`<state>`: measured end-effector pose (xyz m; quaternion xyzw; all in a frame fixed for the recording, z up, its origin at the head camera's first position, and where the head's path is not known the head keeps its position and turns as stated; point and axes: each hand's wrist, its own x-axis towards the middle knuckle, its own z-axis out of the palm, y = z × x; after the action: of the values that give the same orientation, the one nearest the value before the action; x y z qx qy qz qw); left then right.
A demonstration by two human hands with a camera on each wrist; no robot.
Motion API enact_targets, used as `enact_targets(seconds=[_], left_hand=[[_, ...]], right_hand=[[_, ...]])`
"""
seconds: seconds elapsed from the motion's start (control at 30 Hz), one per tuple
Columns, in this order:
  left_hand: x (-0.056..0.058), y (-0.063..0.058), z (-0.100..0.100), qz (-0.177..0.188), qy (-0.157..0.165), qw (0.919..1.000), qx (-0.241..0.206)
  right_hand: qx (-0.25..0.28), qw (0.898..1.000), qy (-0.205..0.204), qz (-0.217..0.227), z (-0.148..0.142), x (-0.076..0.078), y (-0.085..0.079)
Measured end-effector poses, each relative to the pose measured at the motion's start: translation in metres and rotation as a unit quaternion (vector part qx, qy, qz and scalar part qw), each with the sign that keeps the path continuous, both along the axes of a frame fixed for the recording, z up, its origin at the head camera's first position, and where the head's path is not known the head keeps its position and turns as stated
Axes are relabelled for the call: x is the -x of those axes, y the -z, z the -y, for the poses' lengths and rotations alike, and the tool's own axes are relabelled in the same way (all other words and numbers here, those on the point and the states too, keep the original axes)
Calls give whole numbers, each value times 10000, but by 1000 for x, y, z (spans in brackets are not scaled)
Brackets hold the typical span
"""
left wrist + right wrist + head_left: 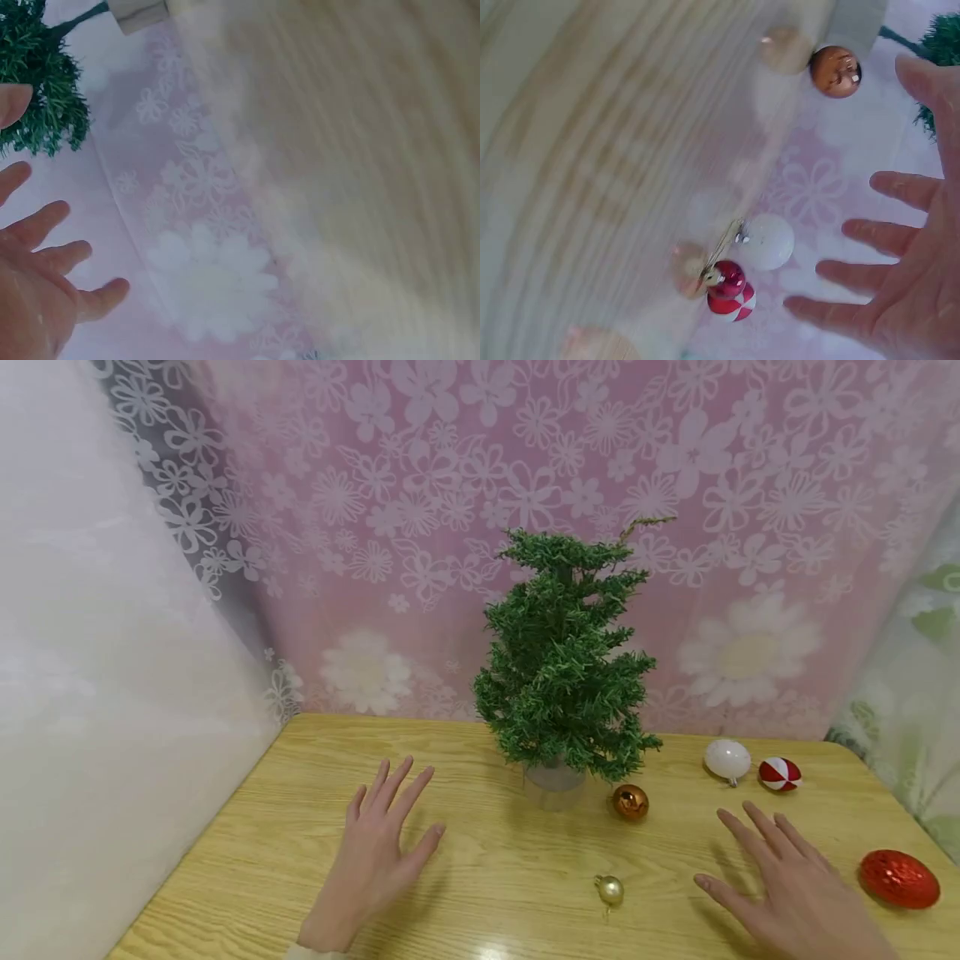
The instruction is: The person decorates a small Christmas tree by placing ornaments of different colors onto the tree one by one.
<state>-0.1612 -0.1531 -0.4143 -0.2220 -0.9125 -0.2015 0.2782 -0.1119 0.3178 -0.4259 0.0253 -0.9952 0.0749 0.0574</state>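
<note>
My left hand [375, 852] hovers over the left part of the table, fingers spread and holding nothing. On the right, my right hand [798, 885] is likewise spread and holds nothing. Between and beyond them stands a small green artificial Christmas tree [566, 660] on a pale base [553, 787]. A shiny copper bauble [631, 802] lies beside that base, and a small gold bauble [611, 891] lies nearer me. Just past my right fingertips are a white bauble [727, 759] and a red-and-white one [781, 774]. The right wrist view also shows a small dark red bauble [727, 279].
A large red foil-like ornament [898, 878] lies right of my right hand. The wooden table [247, 860] backs onto a pink flowered curtain [420, 577]. A white sheet-like surface [97, 660] rises along the left edge, and a leaf-patterned curtain [930, 635] hangs at the right.
</note>
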Motion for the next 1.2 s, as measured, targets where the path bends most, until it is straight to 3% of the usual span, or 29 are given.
enact_targets(seconds=[0.13,0.33,0.5,0.87,1.1,1.2], left_hand=[[6,-6,-7,-377,434,9977,-349],[11,-14,-18,-461,835,9936,-608],[13,-21,-28,-445,1029,9913,-687],[26,-43,-50,-656,1417,9841,-841],[39,-53,-60,-627,1577,9805,-994],[43,-56,-64,-621,1604,9805,-951]], right_hand=[[412,9982,-356,-253,10,-1,-4],[904,9905,-935,-449,26,-5,0],[878,9860,-1331,-480,39,-6,4],[654,9724,-2239,96,58,-1,1],[629,9613,-2672,-238,71,0,3],[637,9591,-2754,-131,75,1,3]])
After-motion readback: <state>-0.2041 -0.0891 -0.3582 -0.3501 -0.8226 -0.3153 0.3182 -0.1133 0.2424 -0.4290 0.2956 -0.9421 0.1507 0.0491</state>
